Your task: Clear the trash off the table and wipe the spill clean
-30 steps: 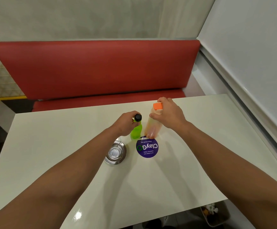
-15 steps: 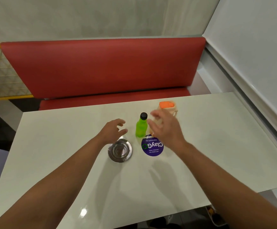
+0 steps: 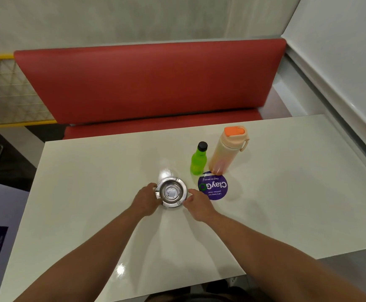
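A pale desk lies bare on its left half and along its near edge. A metal ashtray sits mid-desk with a hand close on each side. Behind and to its right, a green bottle and an orange-lidded flask stand just beside each other, blocking that way.

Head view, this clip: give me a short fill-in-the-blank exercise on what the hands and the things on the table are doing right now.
1. Both the left hand and the right hand are at the rim of the metal ____.
2. The green bottle has a ____ cap.
3. The tall bottle with the orange lid stands partly on the round ____ sticker.
4. Behind the table is a ____ bench.

Missing words: ashtray; black; purple; red
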